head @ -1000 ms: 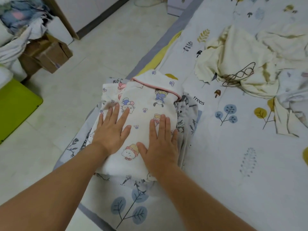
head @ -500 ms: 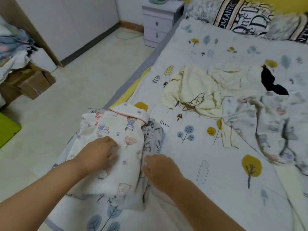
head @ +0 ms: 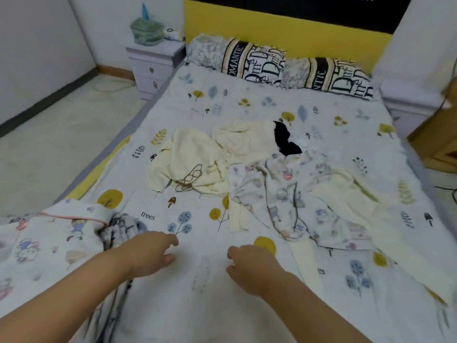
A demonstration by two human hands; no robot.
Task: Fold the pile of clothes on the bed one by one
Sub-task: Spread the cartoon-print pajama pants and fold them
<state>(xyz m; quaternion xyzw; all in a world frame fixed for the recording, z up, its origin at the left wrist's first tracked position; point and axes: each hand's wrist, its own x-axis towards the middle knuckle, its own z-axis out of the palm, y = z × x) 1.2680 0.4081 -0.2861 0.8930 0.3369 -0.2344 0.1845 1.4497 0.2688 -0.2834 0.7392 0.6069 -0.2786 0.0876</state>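
Both hands hover empty over a bare stretch of the bed (head: pixel 333 112), near its near edge: the left hand (head: pixel 150 252) and the right hand (head: pixel 249 264) lie apart, fingers loosely curled and reaching away from the person, pinching nothing; whether the fingertips brush the sheet cannot be told. At the near left, touching the left forearm's outer side, sits the folded cartoon-print garment (head: pixel 52 238) with pink piping, resting on a grey patterned piece (head: pixel 121 226); this stack looks finished with. What remains is the unfolded pile (head: pixel 272 174), which lies farther up the bed and to the right of both hands, stretched left to right across the middle of the mattress. Its left part is a crumpled cream garment (head: pixel 195 157) with a thin wire hanger (head: pixel 189 178) lying on it; its right part is a pale printed garment (head: pixel 291 194) whose near hem comes closest to the hands, and a small black item (head: pixel 284 139) lies at the far side. The right hand is the nearer to that printed hem, so the next pick likely calls for a reach forward and to the right, with the left hand following to spread the cloth on the bare sheet between them. The hanger may snag if the cream garment is pulled first. Two pillows (head: pixel 279 68) and a nightstand (head: pixel 153 65) stand at the far end.
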